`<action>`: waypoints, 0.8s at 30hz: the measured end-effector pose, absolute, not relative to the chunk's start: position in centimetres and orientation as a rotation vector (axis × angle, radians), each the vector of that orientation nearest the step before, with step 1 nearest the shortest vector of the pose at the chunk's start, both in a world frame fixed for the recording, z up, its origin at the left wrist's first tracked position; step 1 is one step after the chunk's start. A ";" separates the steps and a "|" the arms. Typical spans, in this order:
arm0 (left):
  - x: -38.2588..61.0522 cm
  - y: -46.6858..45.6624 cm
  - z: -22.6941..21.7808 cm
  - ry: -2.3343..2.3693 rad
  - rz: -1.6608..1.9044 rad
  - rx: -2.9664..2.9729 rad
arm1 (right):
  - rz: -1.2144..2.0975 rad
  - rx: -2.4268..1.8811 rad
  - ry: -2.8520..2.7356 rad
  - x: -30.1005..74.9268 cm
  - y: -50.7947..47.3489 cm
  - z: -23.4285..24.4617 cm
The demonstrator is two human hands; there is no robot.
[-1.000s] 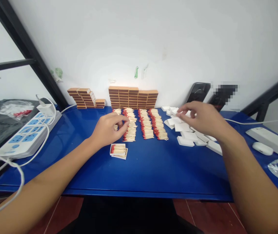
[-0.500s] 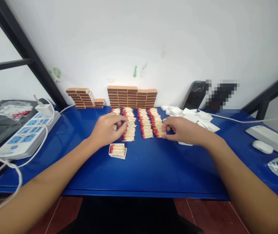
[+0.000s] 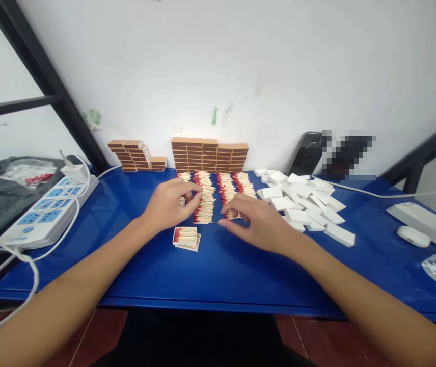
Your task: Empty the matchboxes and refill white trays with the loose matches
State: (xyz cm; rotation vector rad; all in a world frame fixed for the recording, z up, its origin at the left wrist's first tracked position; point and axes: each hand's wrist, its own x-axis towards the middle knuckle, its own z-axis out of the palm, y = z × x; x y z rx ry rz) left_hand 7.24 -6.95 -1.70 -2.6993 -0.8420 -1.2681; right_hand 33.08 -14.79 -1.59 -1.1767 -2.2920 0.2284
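Four rows of red-headed matches lie on the blue table, their far ends near the wall. My left hand (image 3: 170,204) is over the left matches (image 3: 205,206), thumb and index finger pinched together; whatever may be between them is too small to make out. In front of the right rows is my right hand (image 3: 258,221), thumb and index finger apart, with nothing visible between them. It partly hides the third row (image 3: 225,186) and the fourth row (image 3: 243,182). Nearer me, two small white matchbox trays (image 3: 192,248) filled with matches sit one on the other, slightly askew.
Brown matchboxes stand stacked against the wall, a wide stack (image 3: 210,155) and a stepped one (image 3: 136,155). White matchbox trays (image 3: 305,196) lie heaped at right. A power strip (image 3: 52,209) with white cables is at left; a white earbud case (image 3: 413,236) at far right.
My right hand has moved left and toward me from the fourth match row, its fingers spreading. More of the white tray heap shows. My left hand stays pinched in place.
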 end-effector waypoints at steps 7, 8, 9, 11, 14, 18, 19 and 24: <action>3.1 -6.1 4.5 -1.165 -0.759 -3.030 | 0.356 -1.115 -2.348 27.0 -16.0 -2.8; 2.7 -5.9 5.4 -1.198 -0.745 -3.052 | 0.388 -1.127 -2.366 26.5 -15.9 -2.7; 2.3 -5.7 6.1 -1.222 -0.740 -3.059 | 0.415 -1.136 -2.386 26.1 -15.6 -2.6; 1.8 -5.3 7.1 -1.257 -0.737 -3.048 | 0.462 -1.129 -2.418 25.5 -15.2 -2.3; 1.1 -4.6 7.2 -1.282 -0.717 -3.058 | 0.534 -1.106 -2.420 24.9 -14.6 -1.5; -0.7 -3.4 6.0 -1.298 -0.680 -3.169 | 0.520 -1.096 -2.389 23.7 -12.5 -0.2; -1.2 -2.9 5.6 -1.306 -0.729 -3.179 | 0.474 -1.094 -2.387 23.2 -11.5 0.2; -2.7 0.3 2.1 -1.466 -1.047 -2.923 | 0.222 -1.213 -2.380 20.1 -3.8 1.5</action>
